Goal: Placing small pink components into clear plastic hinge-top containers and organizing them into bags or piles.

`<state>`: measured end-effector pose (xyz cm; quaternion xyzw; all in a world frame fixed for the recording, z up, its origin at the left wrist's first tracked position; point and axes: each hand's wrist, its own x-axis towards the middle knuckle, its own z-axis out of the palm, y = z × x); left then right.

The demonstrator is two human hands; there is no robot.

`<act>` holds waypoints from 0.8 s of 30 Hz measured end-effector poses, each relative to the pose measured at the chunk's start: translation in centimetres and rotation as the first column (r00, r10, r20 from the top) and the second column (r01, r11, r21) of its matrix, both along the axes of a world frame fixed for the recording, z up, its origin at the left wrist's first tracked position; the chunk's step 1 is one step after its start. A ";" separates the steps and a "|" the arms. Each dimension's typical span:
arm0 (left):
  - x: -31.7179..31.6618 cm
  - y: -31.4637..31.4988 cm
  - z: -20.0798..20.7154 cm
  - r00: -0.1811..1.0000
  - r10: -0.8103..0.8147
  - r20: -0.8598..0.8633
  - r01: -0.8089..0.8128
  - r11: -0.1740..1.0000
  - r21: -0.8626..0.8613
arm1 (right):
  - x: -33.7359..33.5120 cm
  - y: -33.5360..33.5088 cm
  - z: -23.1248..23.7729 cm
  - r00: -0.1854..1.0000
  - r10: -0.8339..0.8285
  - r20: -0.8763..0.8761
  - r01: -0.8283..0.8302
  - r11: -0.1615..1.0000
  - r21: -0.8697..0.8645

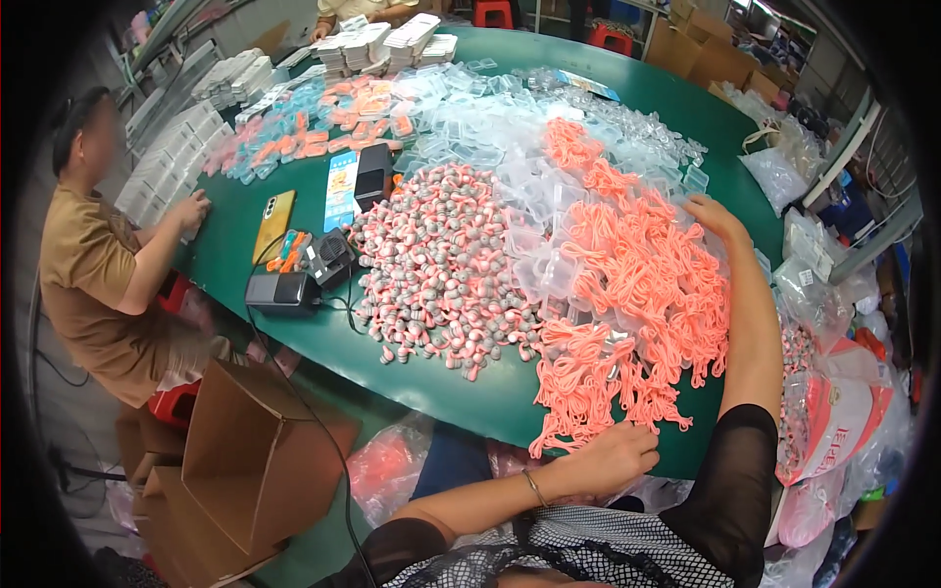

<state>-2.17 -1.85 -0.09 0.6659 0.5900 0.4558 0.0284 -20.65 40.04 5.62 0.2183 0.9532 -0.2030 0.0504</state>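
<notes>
A large tangled heap of coral-pink looped cords covers the right part of the green table. My left hand rests at the heap's near edge by the table rim; its fingers are curled inward, and anything within them is hidden. Along the heap's right side lies my right forearm, with my right hand bent inward at the far right edge of the cords. Its fingers reach toward the heap, loosely extended. Clear plastic cases lie under and beside the cords. Left of them is a broad pile of small pink-and-grey pieces.
Coral and blue cases and stacked white boxes lie farther back. A phone, black device and power adapter sit left. A person works at the left edge. Open cartons and bags flank the table.
</notes>
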 end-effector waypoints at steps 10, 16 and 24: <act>-0.3 0.5 0.7 0.999 -0.028 -0.033 0.027 0.999 -0.025 | 8.5 6.3 -2.5 0.968 0.236 0.081 -0.247 0.948 0.200; -0.6 0.9 0.9 0.999 -0.016 -0.042 0.014 0.999 -0.047 | 13.9 2.2 -1.8 0.971 -0.095 -0.218 0.087 0.995 -0.049; 0.0 0.5 0.9 0.999 0.005 -0.050 -0.008 0.998 -0.056 | 17.6 -2.5 -2.0 0.833 -0.203 -0.514 0.172 0.979 -0.109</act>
